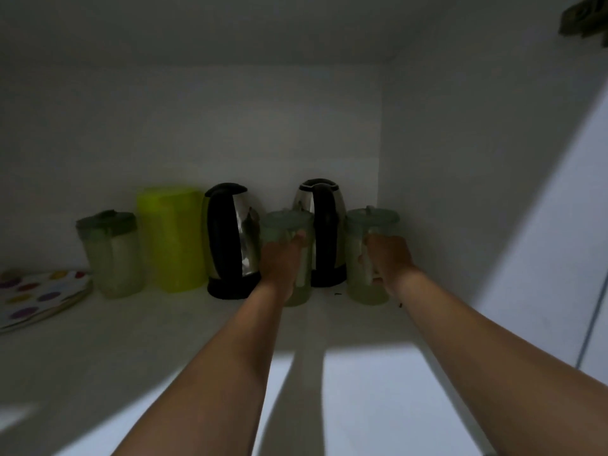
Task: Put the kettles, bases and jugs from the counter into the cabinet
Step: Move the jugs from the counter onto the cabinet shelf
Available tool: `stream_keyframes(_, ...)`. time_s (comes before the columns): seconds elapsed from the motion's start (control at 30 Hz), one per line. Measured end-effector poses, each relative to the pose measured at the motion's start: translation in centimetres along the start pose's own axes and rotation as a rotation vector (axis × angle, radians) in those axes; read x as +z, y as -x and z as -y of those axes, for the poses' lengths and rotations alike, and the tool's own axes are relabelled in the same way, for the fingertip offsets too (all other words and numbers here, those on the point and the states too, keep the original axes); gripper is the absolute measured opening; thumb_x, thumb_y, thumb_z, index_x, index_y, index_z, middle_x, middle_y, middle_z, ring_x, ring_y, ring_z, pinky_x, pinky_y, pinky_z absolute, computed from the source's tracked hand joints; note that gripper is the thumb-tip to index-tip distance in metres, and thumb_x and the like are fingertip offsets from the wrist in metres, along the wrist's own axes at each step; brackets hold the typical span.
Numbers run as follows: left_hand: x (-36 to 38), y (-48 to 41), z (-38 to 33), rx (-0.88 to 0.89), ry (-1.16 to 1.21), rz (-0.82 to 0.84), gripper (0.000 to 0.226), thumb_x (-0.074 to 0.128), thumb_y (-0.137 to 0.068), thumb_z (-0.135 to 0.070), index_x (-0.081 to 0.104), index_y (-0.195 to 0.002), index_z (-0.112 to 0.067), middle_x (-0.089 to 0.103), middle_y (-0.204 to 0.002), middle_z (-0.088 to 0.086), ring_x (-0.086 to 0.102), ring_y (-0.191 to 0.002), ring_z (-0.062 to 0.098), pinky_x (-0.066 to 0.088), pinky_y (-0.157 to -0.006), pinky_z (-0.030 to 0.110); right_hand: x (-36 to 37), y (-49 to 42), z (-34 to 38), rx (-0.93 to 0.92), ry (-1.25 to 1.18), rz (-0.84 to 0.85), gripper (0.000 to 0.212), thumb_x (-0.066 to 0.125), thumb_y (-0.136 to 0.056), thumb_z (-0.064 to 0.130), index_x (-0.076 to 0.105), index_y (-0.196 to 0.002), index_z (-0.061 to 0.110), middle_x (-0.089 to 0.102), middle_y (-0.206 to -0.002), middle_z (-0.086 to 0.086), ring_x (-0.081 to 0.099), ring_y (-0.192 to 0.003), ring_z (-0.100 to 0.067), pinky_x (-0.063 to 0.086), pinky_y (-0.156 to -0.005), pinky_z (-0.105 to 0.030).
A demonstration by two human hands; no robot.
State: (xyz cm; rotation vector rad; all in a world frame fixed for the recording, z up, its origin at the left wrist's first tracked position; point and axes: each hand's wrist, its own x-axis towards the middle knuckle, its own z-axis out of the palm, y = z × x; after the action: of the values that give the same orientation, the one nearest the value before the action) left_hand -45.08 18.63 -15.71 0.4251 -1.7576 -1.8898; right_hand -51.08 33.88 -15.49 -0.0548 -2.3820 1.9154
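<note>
I am looking into a dim white cabinet. My left hand (282,258) is wrapped around a pale green lidded jug (289,225) standing on the shelf (158,337). My right hand (388,258) grips a second pale green lidded jug (368,291) near the right wall. Behind them stand two steel kettles with black handles, one on a black base (230,238) and one further right (324,225). A bright yellow-green jug (172,238) and a third pale green lidded jug (112,255) stand to the left.
A stack of plates with coloured dots (36,297) lies at the shelf's far left. The cabinet's right wall (460,192) is close beside the right jug. The open door's edge (559,258) shows at the right.
</note>
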Motion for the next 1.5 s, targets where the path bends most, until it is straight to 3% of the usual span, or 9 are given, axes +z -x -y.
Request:
stream_keyframes(0.23,-3.0,5.2,-1.6,-0.089,-0.403,-0.145,0.068,0.055,-0.089,-0.054,0.056,-0.129,0.0,0.062,-0.128,0.021,0.062,-0.115,0.038,0.052,-0.097,0.045,-2.2,5.6,-0.3,0.068,0.099,-0.153,0.077,0.052,-0.095,0.051,0.032,-0.147,-0.002,0.046,-0.148,-0.025,0.05,-0.132,-0.041,0.043,-0.102,-0.041)
stream_keyframes(0.43,-9.3,14.7,-2.4,-0.039,-0.424,-0.209,0.049,0.059,-0.093,-0.04,0.063,-0.115,0.004,0.066,-0.116,0.023,0.062,-0.107,0.04,0.051,-0.088,0.042,-2.2,17.0,-1.0,-0.035,0.177,-0.125,0.06,0.052,-0.095,0.047,0.046,-0.138,0.006,0.057,-0.138,-0.018,0.053,-0.127,-0.04,0.043,-0.1,-0.042)
stream_keyframes(0.57,-16.6,24.3,-3.3,-0.029,-0.451,-0.293,0.048,0.061,-0.091,-0.04,0.063,-0.109,0.005,0.067,-0.116,0.023,0.063,-0.109,0.04,0.051,-0.091,0.041,0.0,28.5,-2.3,-0.164,0.192,0.053,0.047,0.043,-0.099,0.049,0.053,-0.119,0.008,0.062,-0.115,-0.014,0.059,-0.111,-0.038,0.039,-0.08,-0.038)
stream_keyframes(0.7,-26.7,34.7,-4.4,-0.022,-0.58,-0.418,0.055,0.059,-0.09,-0.043,0.065,-0.114,0.006,0.068,-0.119,0.021,0.062,-0.111,0.039,0.05,-0.09,0.038,3.5,42.0,-2.2,-0.213,0.203,0.254,0.046,0.043,-0.098,0.05,0.057,-0.125,0.015,0.061,-0.131,-0.014,0.054,-0.122,-0.036,0.037,-0.087,-0.037)
stream_keyframes(0.9,-43.9,48.9,-9.1,-0.082,-0.609,-0.748,0.046,0.06,-0.089,-0.037,0.067,-0.115,0.0,0.068,-0.119,0.019,0.064,-0.109,0.038,0.05,-0.084,0.035,10.7,61.2,2.4,-0.341,0.136,0.614,0.039,0.045,-0.099,0.048,0.059,-0.113,0.014,0.063,-0.129,-0.015,0.056,-0.12,-0.036,0.04,-0.088,-0.035)
stream_keyframes(1.07,-54.9,61.1,-10.6,-0.179,-0.593,-1.032,0.043,0.059,-0.089,-0.032,0.064,-0.113,0.004,0.066,-0.117,0.024,0.063,-0.106,0.039,0.053,-0.085,0.042,15.9,76.7,2.4,-0.412,0.12,0.926,0.039,0.045,-0.099,0.046,0.06,-0.112,0.012,0.065,-0.121,-0.013,0.058,-0.115,-0.035,0.039,-0.086,-0.034)
stream_keyframes(1.23,-64.2,73.0,-10.7,-0.292,-0.571,-1.318,0.039,0.058,-0.09,-0.03,0.063,-0.112,0.001,0.064,-0.121,0.021,0.06,-0.109,0.038,0.046,-0.079,0.035,20.4,90.6,0.5,-0.469,0.12,1.261,0.036,0.044,-0.099,0.048,0.056,-0.099,0.013,0.062,-0.105,-0.011,0.056,-0.094,-0.032,0.042,-0.08,-0.036)
stream_keyframes(1.37,-69.5,80.0,-10.4,-0.38,-0.521,-1.53,0.037,0.059,-0.09,-0.031,0.062,-0.106,0.003,0.064,-0.117,0.021,0.061,-0.107,0.038,0.051,-0.088,0.04,23.5,99.0,-0.6,-0.483,0.144,1.454,0.036,0.044,-0.098,0.049,0.055,-0.098,0.014,0.062,-0.105,-0.013,0.059,-0.099,-0.035,0.047,-0.083,-0.041)
stream_keyframes(1.5,-73.8,82.9,-9.5,-0.426,-0.484,-1.688,0.028,0.06,-0.092,-0.026,0.051,-0.077,-0.004,0.062,-0.121,0.024,0.06,-0.104,0.037,0.047,-0.081,0.037,27.0,104.0,-1.8,-0.524,0.219,1.578,0.036,0.045,-0.099,0.048,0.057,-0.101,0.013,0.062,-0.108,-0.013,0.057,-0.099,-0.035,0.048,-0.083,-0.04)
